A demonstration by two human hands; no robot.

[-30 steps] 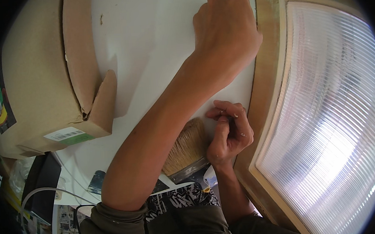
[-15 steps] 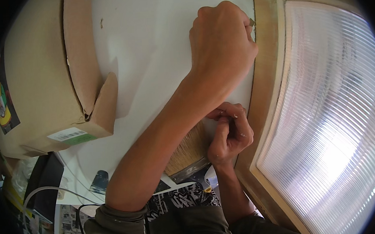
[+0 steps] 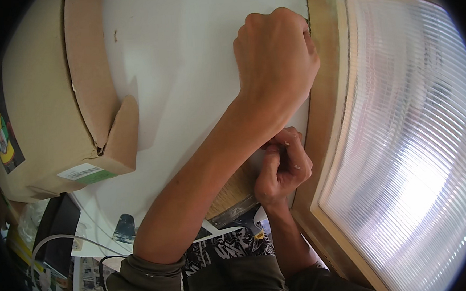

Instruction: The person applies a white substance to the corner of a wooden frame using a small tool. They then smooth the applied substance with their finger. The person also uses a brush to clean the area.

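My left forearm reaches diagonally across the white surface (image 3: 159, 70). At its end, my left hand (image 3: 276, 55) is closed in a fist beside the wooden frame (image 3: 327, 49); whatever its fingers hold is hidden. Below that wrist, my right hand (image 3: 283, 169) is closed with curled fingers, thumb against the index finger. Small pale flecks cling to its fingers. Part of what it may grip lies behind my left forearm. A tan, streaked flat piece (image 3: 233, 193) with a dark grey strip along its near edge lies left of my right hand, partly covered by the forearm.
A large cardboard box (image 3: 39, 114) with an open flap stands at the left. A ribbed translucent panel (image 3: 392, 135) fills the wooden frame at the right. A black box-like object (image 3: 59, 231), a pale cable (image 3: 84, 235) and printed paper (image 3: 89, 282) lie at the lower left.
My left hand has shifted slightly down and its fingers have turned inward; a small dark bit by its fingertips shows less. The box and frame have slid a little left in view.
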